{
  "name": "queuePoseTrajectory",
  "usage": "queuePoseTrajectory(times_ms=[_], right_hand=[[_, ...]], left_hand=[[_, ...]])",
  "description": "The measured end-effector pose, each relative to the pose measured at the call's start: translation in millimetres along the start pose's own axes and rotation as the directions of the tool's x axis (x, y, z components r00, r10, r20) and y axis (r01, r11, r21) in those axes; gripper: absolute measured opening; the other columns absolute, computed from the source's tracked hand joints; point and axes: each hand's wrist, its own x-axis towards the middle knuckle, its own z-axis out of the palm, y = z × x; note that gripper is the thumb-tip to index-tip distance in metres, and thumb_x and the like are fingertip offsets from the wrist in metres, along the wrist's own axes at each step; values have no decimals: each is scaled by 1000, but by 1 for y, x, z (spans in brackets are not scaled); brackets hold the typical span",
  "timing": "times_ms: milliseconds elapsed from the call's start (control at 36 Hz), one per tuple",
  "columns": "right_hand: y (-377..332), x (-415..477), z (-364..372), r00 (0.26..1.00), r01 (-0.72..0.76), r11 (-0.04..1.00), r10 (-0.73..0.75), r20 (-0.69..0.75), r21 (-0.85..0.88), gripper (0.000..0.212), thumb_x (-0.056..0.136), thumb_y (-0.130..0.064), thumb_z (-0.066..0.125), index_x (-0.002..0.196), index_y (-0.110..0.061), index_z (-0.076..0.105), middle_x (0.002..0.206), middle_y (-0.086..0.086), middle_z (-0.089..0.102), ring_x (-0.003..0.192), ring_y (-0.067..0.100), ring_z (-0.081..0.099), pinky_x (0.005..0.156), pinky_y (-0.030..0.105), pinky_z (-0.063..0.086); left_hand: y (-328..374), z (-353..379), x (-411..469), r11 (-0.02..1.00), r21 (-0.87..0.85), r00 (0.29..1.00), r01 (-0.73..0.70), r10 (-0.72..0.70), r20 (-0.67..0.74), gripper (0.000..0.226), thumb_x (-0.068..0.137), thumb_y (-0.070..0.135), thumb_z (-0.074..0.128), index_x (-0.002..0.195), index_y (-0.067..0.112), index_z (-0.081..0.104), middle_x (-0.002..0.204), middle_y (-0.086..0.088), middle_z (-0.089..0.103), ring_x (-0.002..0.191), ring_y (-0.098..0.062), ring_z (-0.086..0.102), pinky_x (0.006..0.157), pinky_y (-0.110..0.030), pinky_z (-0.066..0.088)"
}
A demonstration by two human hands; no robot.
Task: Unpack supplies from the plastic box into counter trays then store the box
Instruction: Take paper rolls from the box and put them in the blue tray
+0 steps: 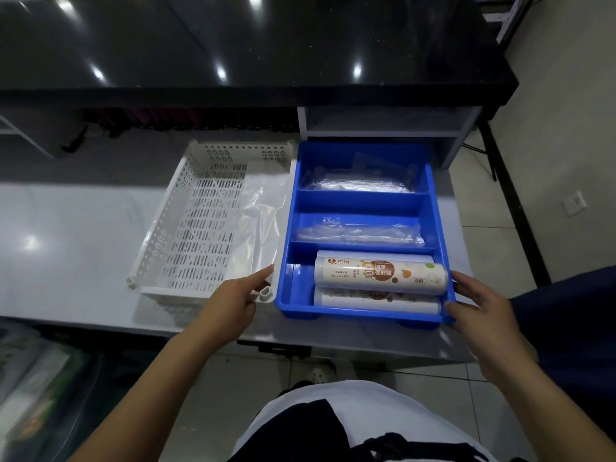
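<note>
Left hand (230, 295) presses straight fingers (263, 273) against the tray's (350, 316) left wall; right hand (483, 308) grips its near right corner. Rolls (380, 273) lie inside, with a basket (156, 235) alongside.

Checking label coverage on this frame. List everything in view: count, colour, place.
blue tray: 1, blue, three compartments, on counter
cling film rolls: 2, white, printed labels, tray's near compartment
clear bag packs: 2, transparent, one each in middle and far compartments
basket: 1, white, perforated, left of tray
plastic bag: 1, clear, inside basket, right side
counter: 1, pale grey
upper ledge: 1, glossy black, behind
left hand: touches tray's left wall
right hand: holds tray's near right corner
</note>
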Motion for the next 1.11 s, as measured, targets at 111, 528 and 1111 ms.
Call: queuePoseTrajectory(times_ms=[111,528,1111], right_hand=[[-5,-2,-2,996,15,998,-10,88,-60,41,87,-21,68,122,-39,54,104,-18,61,92,9,63,58,23,56],[-25,-58,-9,800,583,598,-308,514,-549,67,90,-54,53,149,-41,25,161,-15,12,148,9,-1,121,44,20],[16,-153,151,591,735,447,-53,805,-510,69,88,-66,42,149,-48,16,163,-14,8,149,13,-5,120,42,4]], left_hand=[[11,-2,-6,1000,8,999,23,-23,26,76,89,3,60,152,36,31,135,4,60,103,1,54,80,-9,40],[100,41,-90,945,327,977,-10,80,-199,90,85,63,56,153,44,0,166,2,-8,152,-24,-11,124,-47,4],[-38,58,-235,919,196,938,341,-318,-140,89,88,71,43,135,62,-31,155,12,-40,146,-17,-32,120,-43,-12]])
